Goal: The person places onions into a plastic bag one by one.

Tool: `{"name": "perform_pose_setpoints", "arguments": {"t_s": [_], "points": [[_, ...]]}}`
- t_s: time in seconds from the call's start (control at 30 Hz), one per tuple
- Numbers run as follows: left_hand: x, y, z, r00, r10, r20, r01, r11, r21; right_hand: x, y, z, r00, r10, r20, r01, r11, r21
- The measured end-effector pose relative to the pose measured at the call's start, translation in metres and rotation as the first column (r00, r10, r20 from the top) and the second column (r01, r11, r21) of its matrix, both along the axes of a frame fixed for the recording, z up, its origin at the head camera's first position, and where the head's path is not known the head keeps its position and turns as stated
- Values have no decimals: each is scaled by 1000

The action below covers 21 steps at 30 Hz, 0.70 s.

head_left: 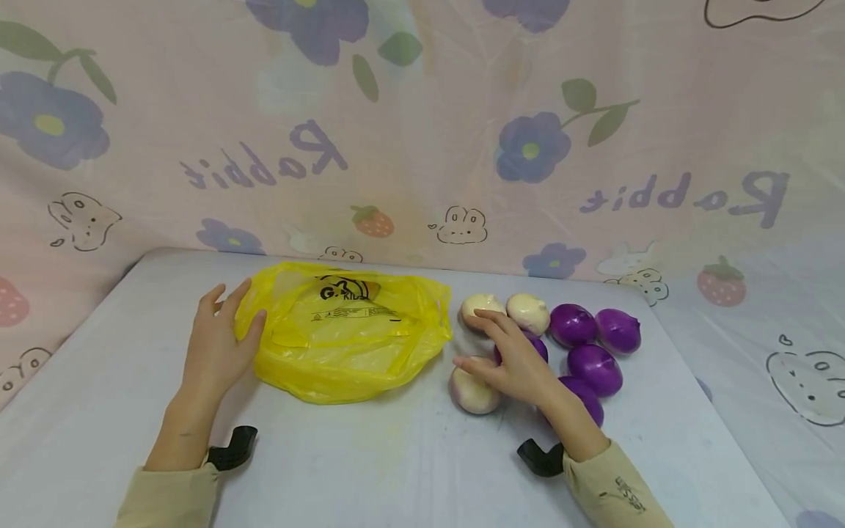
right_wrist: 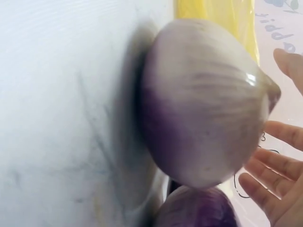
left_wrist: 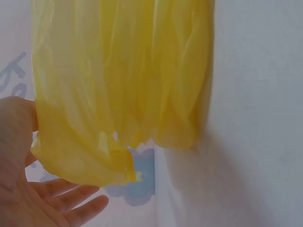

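A crumpled yellow plastic bag (head_left: pixel 350 330) with black print lies on the table. My left hand (head_left: pixel 221 348) is at its left edge, fingers extended and thumb apart. In the left wrist view, the bag's side (left_wrist: pixel 118 80) overlaps some of those fingers. My right hand (head_left: pixel 515 363) hovers over the onions with its fingers spread. Under its thumb sits a pale onion with a purple tinge (head_left: pixel 474 396), large in the right wrist view with the fingers (right_wrist: pixel 279 175) beyond it. A purple onion (head_left: pixel 540 348) is partly hidden beneath this hand.
Two whitish onions (head_left: pixel 528 315) stand at the back of the group, one partly covered by my fingers. Several purple onions (head_left: pixel 595 370) cluster to the right. The white table (head_left: pixel 370 469) meets a patterned cloth backdrop (head_left: pixel 422 161). Black wrist mounts (head_left: pixel 234 449) protrude at both sleeves.
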<state>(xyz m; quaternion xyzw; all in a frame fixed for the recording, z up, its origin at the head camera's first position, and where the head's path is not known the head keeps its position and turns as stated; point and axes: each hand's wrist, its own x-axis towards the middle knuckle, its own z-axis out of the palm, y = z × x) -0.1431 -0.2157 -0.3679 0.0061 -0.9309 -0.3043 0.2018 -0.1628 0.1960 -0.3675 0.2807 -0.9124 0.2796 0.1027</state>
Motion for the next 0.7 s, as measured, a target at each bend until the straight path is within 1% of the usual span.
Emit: {"name": "perform_pose_setpoints", "arguments": {"t_s": [0.13,0.2,0.27,0.37,0.43,0.47,0.53,0.6,0.63,0.7], "points": [[-1,-3,-2,1000,-7,25,6,999,38,1,0,-2,1000,5,-5,-5,1000,4],[-1,-3,-4,1000,-13,26,12,998,61,1,0,-3,1000,11,-7,-11,1000,8],[-1,-4,-4,1000,-20,17,18,996,87,1,1,-4,1000,18,-8,-18,1000,9],[-1,-5,-6,999,-30,-14,31,991,131,1,3,-7,1000,26,-12,-26,1000,15],[-1,-5,-7,999,-37,-17,39,986,160,2,4,-8,1000,27,-13,-27,999,19],[-1,-6,-7,999,-42,-7,42,984,175,3,5,-9,1000,27,-13,-26,999,22],[-2,-8,-6,998,-58,39,48,977,207,5,6,-10,1000,25,-11,-24,999,23],[-2,-10,-5,990,-74,116,44,969,244,6,7,-10,1000,23,-12,-23,999,22],[-2,-11,-4,984,-83,160,39,964,263,6,8,-10,1000,22,-13,-22,1000,21],[-2,-13,-2,963,-103,249,24,953,301,7,9,-11,1000,23,-17,-22,1000,21]]}}
